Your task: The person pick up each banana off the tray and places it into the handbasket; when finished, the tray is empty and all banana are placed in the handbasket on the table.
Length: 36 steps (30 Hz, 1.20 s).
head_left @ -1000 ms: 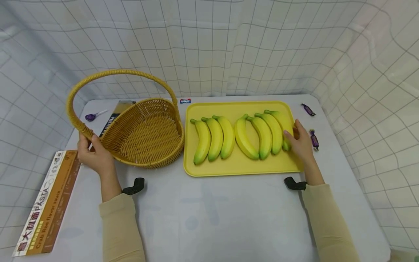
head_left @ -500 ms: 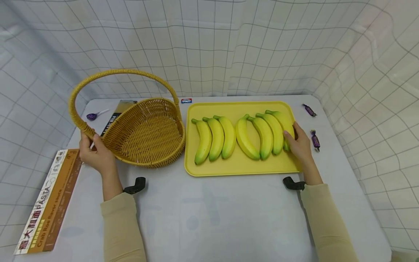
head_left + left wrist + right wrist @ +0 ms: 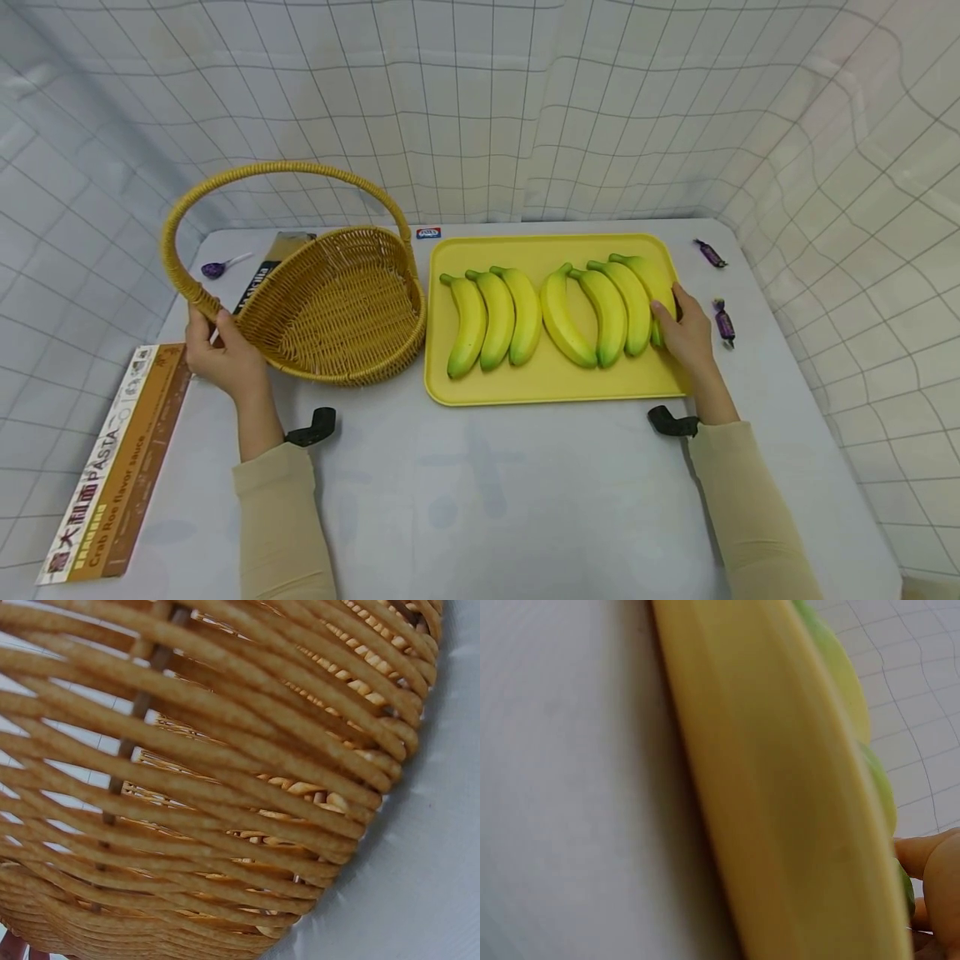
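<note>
My right hand point(image 3: 688, 333) pinches the rightmost banana point(image 3: 657, 286), probably light and firm, best held mid-length; my left hand point(image 3: 228, 358) grips the basket point(image 3: 417, 335) at the handle foot point(image 3: 193, 289)

1. One tray point(image 3: 555, 387) near the far edge of the table point(image 3: 487, 500).
2. Seven bananas point(image 3: 611, 319) on it: three towards its left edge, four towards its right.
3. One basket point(image 3: 345, 312) beside the tray's left edge.
4. Two candies point(image 3: 724, 323) by the table's right edge.
5. One lollipop point(image 3: 213, 270) near the far left corner.
6. Two boxes: a pasta box point(image 3: 112, 467) along the left edge, a part-hidden dark box point(image 3: 264, 268) behind the basket.
</note>
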{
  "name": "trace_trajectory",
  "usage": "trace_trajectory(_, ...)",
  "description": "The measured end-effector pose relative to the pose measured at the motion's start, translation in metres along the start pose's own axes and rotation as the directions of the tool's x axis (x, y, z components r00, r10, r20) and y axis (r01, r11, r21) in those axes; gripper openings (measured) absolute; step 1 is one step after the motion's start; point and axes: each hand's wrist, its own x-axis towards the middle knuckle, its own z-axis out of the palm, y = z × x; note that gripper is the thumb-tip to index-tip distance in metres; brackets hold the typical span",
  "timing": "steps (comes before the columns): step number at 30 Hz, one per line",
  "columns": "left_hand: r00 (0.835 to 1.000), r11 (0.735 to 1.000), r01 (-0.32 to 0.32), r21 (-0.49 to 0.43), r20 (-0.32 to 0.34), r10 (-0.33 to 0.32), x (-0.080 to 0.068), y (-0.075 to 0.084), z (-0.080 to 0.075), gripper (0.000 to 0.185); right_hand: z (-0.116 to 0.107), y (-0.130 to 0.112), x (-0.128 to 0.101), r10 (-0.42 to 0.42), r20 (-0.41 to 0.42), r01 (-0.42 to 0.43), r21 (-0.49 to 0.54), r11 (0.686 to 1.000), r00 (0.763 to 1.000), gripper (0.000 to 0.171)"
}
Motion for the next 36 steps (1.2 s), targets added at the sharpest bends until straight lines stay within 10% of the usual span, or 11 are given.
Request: trace_trajectory(36,0.999,0.999,0.036,-0.004,-0.004,-0.036,0.000,-0.002,0.001,0.029,-0.001,-0.024,-0.007,0.175,-0.259,-0.132,0.175,0.976,0.950,0.056)
